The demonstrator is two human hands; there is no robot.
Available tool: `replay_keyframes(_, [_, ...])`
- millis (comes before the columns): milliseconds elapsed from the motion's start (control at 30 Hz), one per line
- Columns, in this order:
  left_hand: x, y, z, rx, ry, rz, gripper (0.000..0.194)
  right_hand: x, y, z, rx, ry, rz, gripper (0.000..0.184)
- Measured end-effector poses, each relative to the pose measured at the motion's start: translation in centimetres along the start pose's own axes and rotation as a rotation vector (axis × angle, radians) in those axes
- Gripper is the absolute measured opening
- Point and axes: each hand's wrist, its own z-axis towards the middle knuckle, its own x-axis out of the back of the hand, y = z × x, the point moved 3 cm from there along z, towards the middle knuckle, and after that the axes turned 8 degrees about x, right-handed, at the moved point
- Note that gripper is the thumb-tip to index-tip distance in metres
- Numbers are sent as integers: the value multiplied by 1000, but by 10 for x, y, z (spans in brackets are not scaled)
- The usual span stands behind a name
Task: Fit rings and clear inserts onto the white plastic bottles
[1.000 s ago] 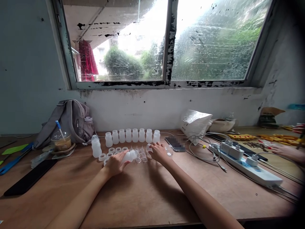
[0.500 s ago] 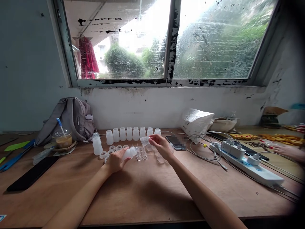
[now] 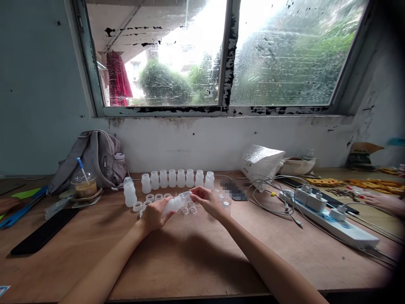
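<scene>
You have one frosted bottle [image 3: 171,205] tilted at the centre of the frame, its top pointing right. Your left hand [image 3: 157,214] is wrapped round its body; your right hand [image 3: 205,200] pinches a clear cap [image 3: 185,196] at its top end. Clear rings [image 3: 189,208] lie on the wooden table [image 3: 190,261] just beside the bottle, below the cap. White rings [image 3: 149,197] are grouped left of and behind your left hand. Behind these, a row of open frosted bottles [image 3: 172,178] stands upright; at its left end, nearer you, stands a capped bottle [image 3: 129,192]. More clear caps [image 3: 225,205] sit right of your right hand. Farther right: a phone [image 3: 239,193], a white bag [image 3: 262,162], tangled cables, and a power strip [image 3: 329,221]. Left of frame: a grey backpack [image 3: 96,160], a drink cup [image 3: 85,185] with a straw, and a black flat object [image 3: 44,232]. Another person's hand [image 3: 384,202] is at the right edge.
</scene>
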Motion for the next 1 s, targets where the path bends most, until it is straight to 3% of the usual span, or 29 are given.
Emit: replay_keyframes(1000, [4,13,2,82,49,-113,37,-10,2,1,-16,-29,129,27])
